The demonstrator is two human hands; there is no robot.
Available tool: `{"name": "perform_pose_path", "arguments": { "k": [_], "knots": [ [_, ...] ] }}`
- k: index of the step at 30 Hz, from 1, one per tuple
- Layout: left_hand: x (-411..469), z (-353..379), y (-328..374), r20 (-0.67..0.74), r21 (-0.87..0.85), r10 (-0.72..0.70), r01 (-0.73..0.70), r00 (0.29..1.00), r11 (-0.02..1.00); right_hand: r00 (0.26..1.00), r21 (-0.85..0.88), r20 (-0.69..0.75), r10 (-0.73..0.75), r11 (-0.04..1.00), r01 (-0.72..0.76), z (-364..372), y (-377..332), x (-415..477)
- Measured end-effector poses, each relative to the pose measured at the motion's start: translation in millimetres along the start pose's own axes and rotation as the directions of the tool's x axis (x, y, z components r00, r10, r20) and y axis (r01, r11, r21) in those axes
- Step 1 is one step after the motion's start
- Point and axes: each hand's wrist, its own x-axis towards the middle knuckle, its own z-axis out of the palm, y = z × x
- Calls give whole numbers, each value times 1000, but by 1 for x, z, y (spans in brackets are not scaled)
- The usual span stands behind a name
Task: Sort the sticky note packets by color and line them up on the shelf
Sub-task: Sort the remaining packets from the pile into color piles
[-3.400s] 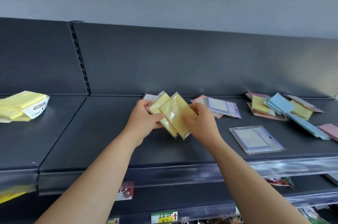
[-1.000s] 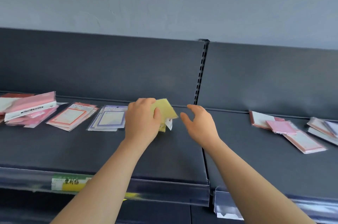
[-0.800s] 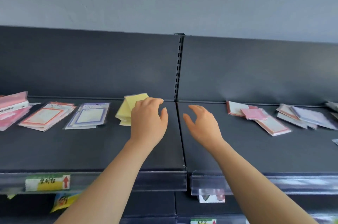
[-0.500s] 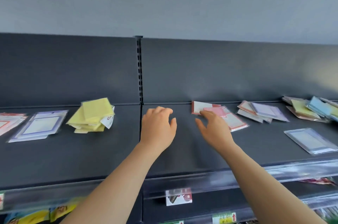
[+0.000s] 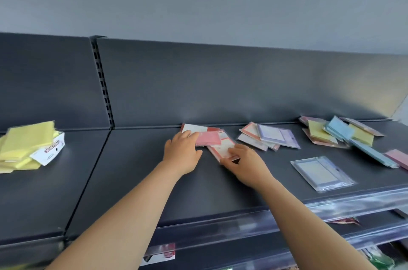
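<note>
Head: hands [image 5: 181,150] on pink packets [image 5: 208,138]

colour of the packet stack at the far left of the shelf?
Yellow. The stack shows best in the head view.

Your left hand [image 5: 182,152] rests on the pink packet [image 5: 208,138] near the back of the shelf [image 5: 132,170]. Your right hand [image 5: 245,165] pinches the red-bordered packet [image 5: 223,148] touching it. Yellow packets [image 5: 26,144] lie stacked far left, while a purple-bordered packet [image 5: 321,172] and a mixed pile [image 5: 340,133] lie right.
</note>
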Motion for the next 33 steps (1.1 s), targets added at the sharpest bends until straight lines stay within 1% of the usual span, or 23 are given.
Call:
{"name": "perform_pose_path", "arguments": {
  "k": [4,7,9,11,12,13,14,16,18,20,21,23,25,27,29,31,33],
  "knots": [
    [9,14,7,20,11,-11,11,1000,1000,998,10,-5,-58,998,58,6,15,4],
    [9,18,8,-38,68,-19,22,999,997,995,-29,-13,-102,994,102,8,21,6],
    [9,16,7,-86,128,-68,78,994,989,993,20,-32,-117,993,118,7,25,9],
    [6,12,3,-90,197,-153,168,984,966,989,119,-121,-89,987,104,3,33,16],
    [5,11,1,-83,213,-197,210,977,954,984,120,-164,-69,989,89,-1,39,21],
    [3,10,0,-80,212,-230,242,970,947,980,82,-189,-61,994,78,-4,46,27],
    [2,10,1,-85,198,-244,257,966,946,982,24,-182,-43,999,49,-8,52,32],
    [0,9,6,-128,149,-208,226,970,963,991,-69,-130,28,997,-37,-13,63,40],
    [2,9,16,-166,96,-124,142,978,985,989,-133,-110,96,985,-110,-14,73,46],
    [4,9,26,-179,62,-28,40,983,997,976,-140,-123,180,970,-197,-17,81,49],
    [5,9,31,-179,49,20,-12,984,999,972,-138,-129,196,967,-213,-18,85,49],
    [6,12,39,-149,42,94,-89,984,995,980,-152,-151,131,976,-154,-17,89,50],
    [6,16,43,-79,72,98,-92,992,993,990,-160,-122,74,983,-93,-16,90,51],
    [7,20,41,-30,120,43,-39,999,992,992,-108,-99,74,991,-85,-18,88,52],
    [6,23,36,-15,151,-30,32,999,988,993,-120,-105,53,991,-65,-21,86,48],
    [5,23,33,-8,170,-95,95,995,981,992,-143,-124,-10,990,-7,-22,80,39],
    [4,21,32,5,178,-124,121,992,977,987,-143,-134,-90,987,70,-20,72,29]
  ]
}}
